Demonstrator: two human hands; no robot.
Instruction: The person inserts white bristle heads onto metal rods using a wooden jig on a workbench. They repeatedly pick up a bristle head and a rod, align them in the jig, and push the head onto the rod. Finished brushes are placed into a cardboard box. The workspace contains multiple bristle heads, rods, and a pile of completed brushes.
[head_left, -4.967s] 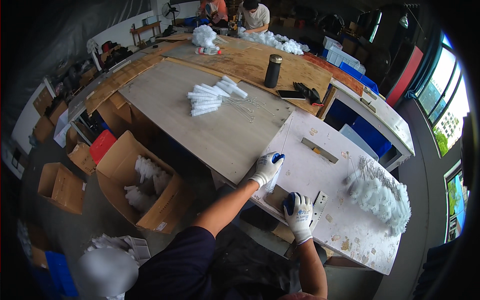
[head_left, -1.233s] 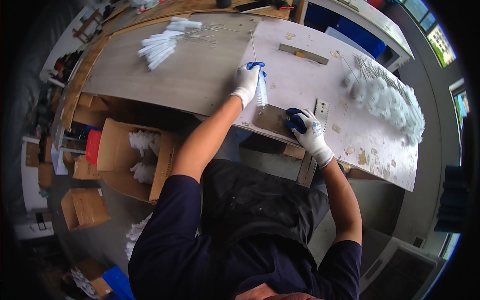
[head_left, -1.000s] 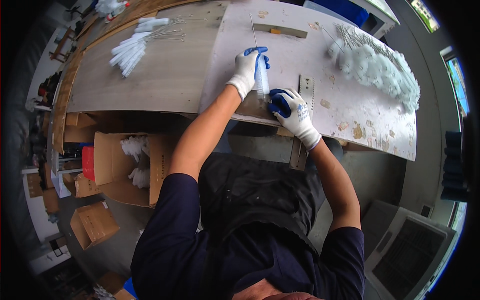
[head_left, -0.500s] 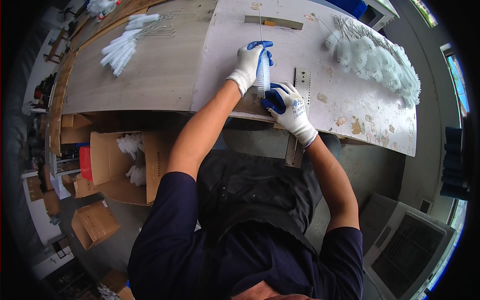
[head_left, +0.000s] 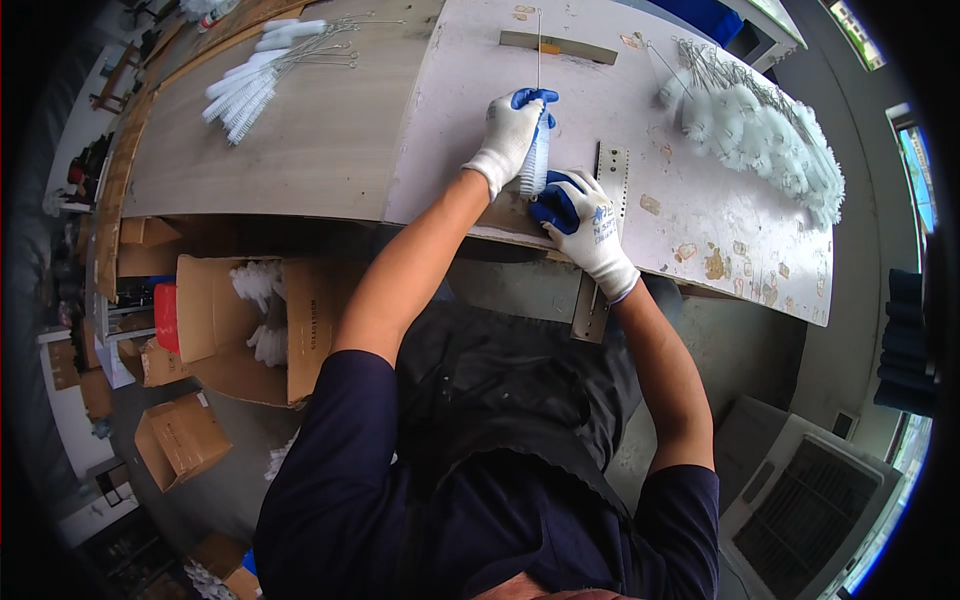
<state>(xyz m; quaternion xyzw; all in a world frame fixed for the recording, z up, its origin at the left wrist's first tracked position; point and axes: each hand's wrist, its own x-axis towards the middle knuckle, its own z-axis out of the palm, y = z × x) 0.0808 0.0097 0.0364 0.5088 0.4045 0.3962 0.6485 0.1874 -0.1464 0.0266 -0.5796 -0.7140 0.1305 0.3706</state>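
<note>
One white wire brush (head_left: 534, 167) in hand, more lying to both sides

The work looks mid-run, judging by the single brush being handled. Slim brushes (head_left: 245, 92) fan out at the left of the surface (head_left: 450, 120); a heap of fluffier brushes (head_left: 765, 140) lies at the right. Which lot is finished, and how much remains, cannot be told. The left hand (head_left: 515, 128) is closed around the upper bristles, the bare stem pointing away from the person. The right hand (head_left: 588, 222) is half-curled at the bristles' near end, beside a perforated metal strip (head_left: 613, 160); whether it pinches the tip is hidden.
</note>
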